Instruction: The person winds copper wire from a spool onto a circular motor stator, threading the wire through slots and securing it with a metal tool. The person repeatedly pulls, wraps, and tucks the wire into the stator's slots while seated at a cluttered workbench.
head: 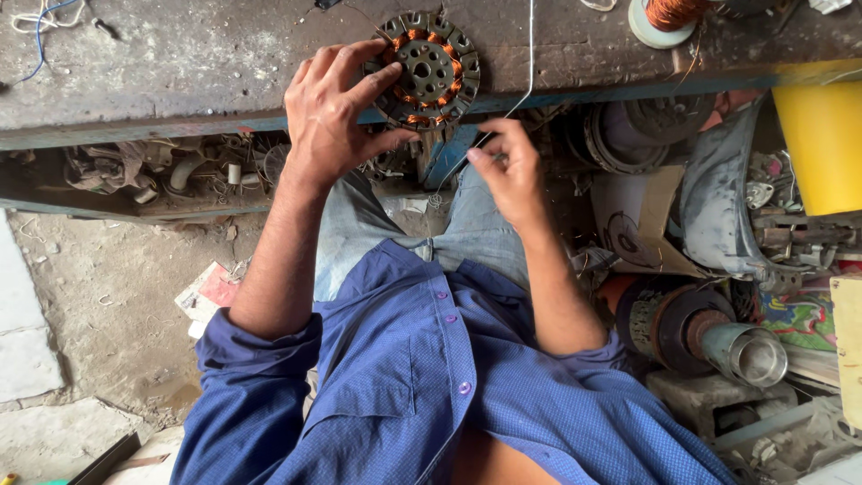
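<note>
Two hands [337, 112] on slotted round stator [426, 69]

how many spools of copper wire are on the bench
1: a copper wire spool at the bench's far right edge, partly cut off by the frame. More may lie out of view.

— What can't you make out?
— The left hand [334, 112] covers the left rim of the round motor core [426, 70]. The thin wire [530, 54] runs off the top edge.
— And on the right?
— The copper spool [666, 16] and yellow tub [824, 144] are cut off. The clutter under the bench [162, 54] is too tangled to tell.
</note>
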